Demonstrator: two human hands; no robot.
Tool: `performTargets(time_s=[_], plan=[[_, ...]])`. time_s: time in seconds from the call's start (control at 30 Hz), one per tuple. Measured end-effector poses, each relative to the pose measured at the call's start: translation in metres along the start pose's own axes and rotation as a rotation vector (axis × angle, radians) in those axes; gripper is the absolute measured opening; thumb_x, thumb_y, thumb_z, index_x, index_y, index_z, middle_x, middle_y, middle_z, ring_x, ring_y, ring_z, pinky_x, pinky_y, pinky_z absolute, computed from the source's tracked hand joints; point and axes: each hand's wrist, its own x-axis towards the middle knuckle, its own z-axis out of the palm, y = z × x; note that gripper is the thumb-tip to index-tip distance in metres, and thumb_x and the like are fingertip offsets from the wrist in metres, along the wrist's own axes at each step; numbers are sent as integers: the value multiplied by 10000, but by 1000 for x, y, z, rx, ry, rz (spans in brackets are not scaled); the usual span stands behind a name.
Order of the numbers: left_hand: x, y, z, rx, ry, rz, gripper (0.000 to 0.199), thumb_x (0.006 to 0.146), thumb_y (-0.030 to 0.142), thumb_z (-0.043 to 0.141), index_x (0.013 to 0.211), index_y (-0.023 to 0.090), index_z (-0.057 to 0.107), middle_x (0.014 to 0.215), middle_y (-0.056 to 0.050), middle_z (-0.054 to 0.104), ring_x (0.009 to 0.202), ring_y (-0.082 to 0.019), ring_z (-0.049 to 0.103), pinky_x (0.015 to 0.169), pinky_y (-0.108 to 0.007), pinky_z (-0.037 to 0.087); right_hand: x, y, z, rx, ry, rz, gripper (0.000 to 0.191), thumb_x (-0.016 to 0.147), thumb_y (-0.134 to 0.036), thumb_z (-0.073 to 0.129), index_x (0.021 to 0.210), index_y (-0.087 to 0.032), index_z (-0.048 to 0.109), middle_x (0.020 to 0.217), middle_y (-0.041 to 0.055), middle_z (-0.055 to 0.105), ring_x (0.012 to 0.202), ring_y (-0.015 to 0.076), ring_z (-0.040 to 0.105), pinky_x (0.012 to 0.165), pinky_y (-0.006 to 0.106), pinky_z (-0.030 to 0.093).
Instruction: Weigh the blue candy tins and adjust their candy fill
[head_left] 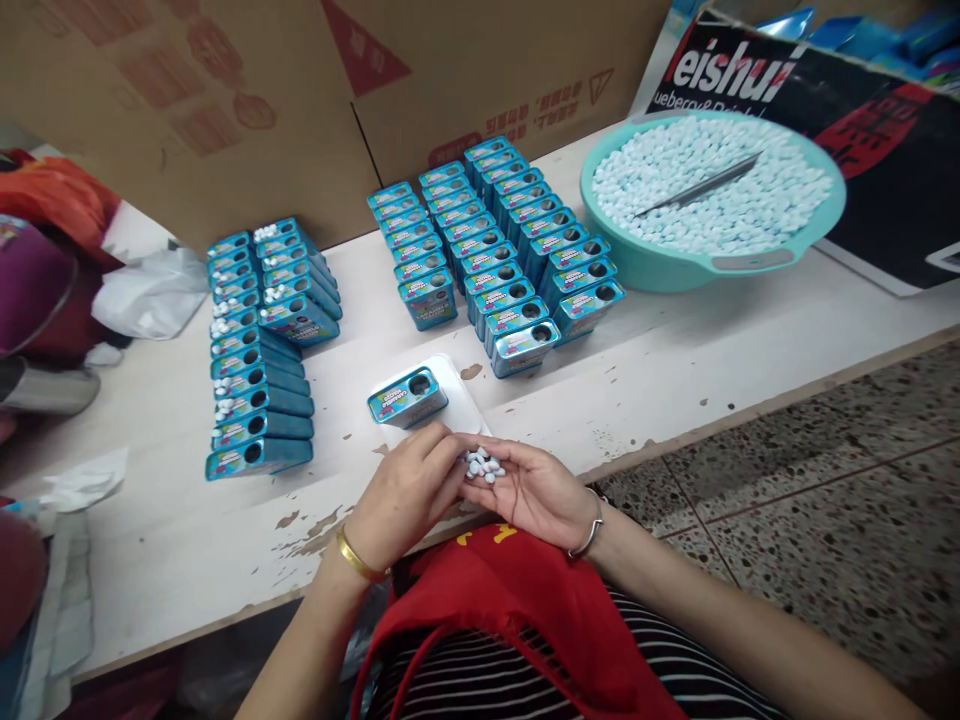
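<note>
A small heap of white candies lies in the cupped palm of my right hand, which is turned up near the table's front edge. My left hand is beside it, fingers bent together at the candies; its fingertips are partly hidden, so what they pinch cannot be made out. Just beyond my hands, one blue tin with a dark round opening rests on a small white scale.
Rows of blue tins stand at the centre back. More tins at the left have candies on some tops. A turquoise basin of candies holds a metal scoop. Behind is a cardboard box; a plastic bag lies left.
</note>
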Motion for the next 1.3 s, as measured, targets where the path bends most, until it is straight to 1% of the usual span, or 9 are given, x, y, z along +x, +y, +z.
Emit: performTargets(time_s=[0.33,0.47,0.63,0.77,0.87,0.97,1.07,1.17,1.3], plan=[[3,-8,-7,-73,115,61,152,913,168,500,1059,168,543,891,-50,575,804,-134,552,713,-259,483,5,-5,5,-10,-78,-15,279,903,-118,410,1015,-75,662,929,81,711,853,123,670,895,291,538],[6,-10,-19,-73,209,81,132,883,141,548,1012,173,549,870,-40,586,800,-126,552,710,-247,475,8,-8,11,-25,-103,-42,287,906,-125,406,1046,-58,648,963,109,714,899,138,680,938,305,521],[19,-26,-33,-8,371,4,91,865,164,583,955,170,572,806,-23,577,717,-111,543,651,-233,455,9,-12,13,-81,-77,-52,321,905,-138,396,1108,-37,623,1102,167,697,1045,188,666,981,316,495],[22,-44,-34,50,323,-50,165,891,287,562,1022,190,593,889,-46,586,783,-141,567,695,-275,465,7,-15,1,-95,-61,-72,300,900,-161,437,1100,-53,632,1133,167,692,1081,186,654,1008,313,475],[16,-53,-34,172,273,-93,451,828,452,627,1201,216,534,1088,-90,597,985,-222,569,824,-362,444,4,-19,-11,-90,-14,-99,272,890,-174,481,1079,-62,642,1147,168,687,1106,191,642,1017,312,468],[19,-63,-35,261,178,-113,506,822,480,625,1226,204,498,1052,-77,628,929,-220,581,769,-346,407,4,-22,-19,-70,36,-129,249,869,-183,526,1049,-69,653,1168,168,678,1117,202,637,1012,315,473],[42,-77,-38,318,261,-70,342,861,402,594,1129,194,550,919,-52,638,824,-203,569,704,-330,363,5,-23,-21,-63,72,-137,240,851,-184,552,1026,-62,662,1169,177,676,1112,219,640,1006,324,479],[79,-96,-35,370,372,-36,360,848,392,607,1140,187,557,947,-69,640,859,-224,565,713,-341,340,8,-23,-20,-73,77,-144,242,849,-185,559,1026,-59,666,1169,183,675,1114,227,639,1000,331,484],[114,-121,-15,392,350,-53,394,848,418,601,1170,193,567,1001,-91,641,913,-242,560,752,-358,328,15,-26,-26,-71,109,-179,226,852,-197,574,1012,-73,676,1117,170,698,1065,214,665,956,308,515]])
